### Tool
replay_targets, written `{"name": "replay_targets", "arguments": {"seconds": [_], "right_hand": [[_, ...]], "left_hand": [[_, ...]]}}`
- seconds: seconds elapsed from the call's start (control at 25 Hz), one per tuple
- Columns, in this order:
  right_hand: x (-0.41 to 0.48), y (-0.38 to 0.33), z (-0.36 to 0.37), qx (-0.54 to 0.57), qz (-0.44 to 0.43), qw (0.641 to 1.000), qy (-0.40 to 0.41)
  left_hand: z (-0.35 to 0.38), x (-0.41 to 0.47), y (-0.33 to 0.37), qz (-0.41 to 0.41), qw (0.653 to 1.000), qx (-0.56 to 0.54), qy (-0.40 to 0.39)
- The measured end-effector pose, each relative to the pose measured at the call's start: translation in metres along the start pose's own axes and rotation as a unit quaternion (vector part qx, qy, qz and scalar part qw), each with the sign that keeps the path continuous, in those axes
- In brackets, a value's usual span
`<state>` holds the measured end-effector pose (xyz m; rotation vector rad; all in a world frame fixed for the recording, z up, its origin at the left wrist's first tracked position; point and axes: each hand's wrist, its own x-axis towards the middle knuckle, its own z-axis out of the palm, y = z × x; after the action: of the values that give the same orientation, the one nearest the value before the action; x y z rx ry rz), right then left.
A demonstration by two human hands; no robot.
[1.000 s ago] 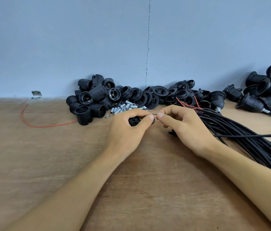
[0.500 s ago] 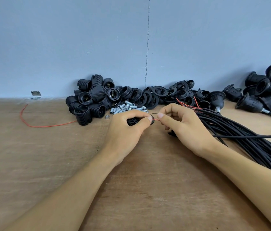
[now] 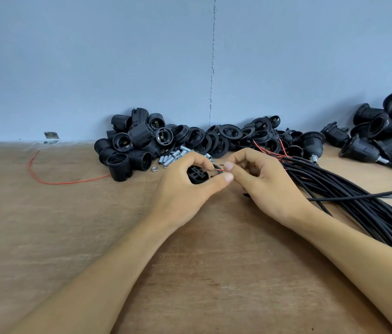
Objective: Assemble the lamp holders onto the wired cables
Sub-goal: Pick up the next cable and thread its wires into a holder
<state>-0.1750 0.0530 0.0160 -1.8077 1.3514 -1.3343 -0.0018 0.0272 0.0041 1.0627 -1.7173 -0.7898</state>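
My left hand [image 3: 185,189] grips a black lamp holder insert [image 3: 197,174] between thumb and fingers, its terminal face turned toward me. My right hand [image 3: 262,184] pinches a thin red wire [image 3: 219,169] at the insert's right edge, fingertips touching my left thumb. The wire's cable is hidden behind my right hand. A thick bundle of black cables [image 3: 349,201] with red wire ends runs from the middle to the lower right.
Against the blue wall lie a pile of black threaded holder shells [image 3: 132,145], black rings [image 3: 228,138], and small metal tubes with a nut [image 3: 173,156]. Assembled holders on cables [image 3: 368,145] sit at the far right. A loose red wire [image 3: 52,180] lies left on the wooden table [image 3: 69,237].
Both hands have stayed in place. My left hand has turned the insert so its terminal face shows, and my right fingers have closed in on the red wire at its edge.
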Motion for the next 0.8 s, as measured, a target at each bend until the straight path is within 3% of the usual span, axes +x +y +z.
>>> {"name": "replay_targets", "arguments": {"seconds": [0.12, 0.28, 0.8], "right_hand": [[-0.0001, 0.0001, -0.0009, -0.010, 0.010, 1.000, 0.009], [-0.0012, -0.0009, -0.0011, -0.017, 0.008, 1.000, 0.008], [-0.0004, 0.0019, -0.0007, 0.016, 0.001, 1.000, -0.025]], "left_hand": [[0.0017, -0.0017, -0.0007, -0.008, 0.999, 0.033, -0.026], [-0.0002, 0.0014, -0.0050, 0.056, 0.995, 0.077, 0.030], [0.0016, -0.0040, -0.0048, 0.132, 0.983, 0.128, 0.026]]}}
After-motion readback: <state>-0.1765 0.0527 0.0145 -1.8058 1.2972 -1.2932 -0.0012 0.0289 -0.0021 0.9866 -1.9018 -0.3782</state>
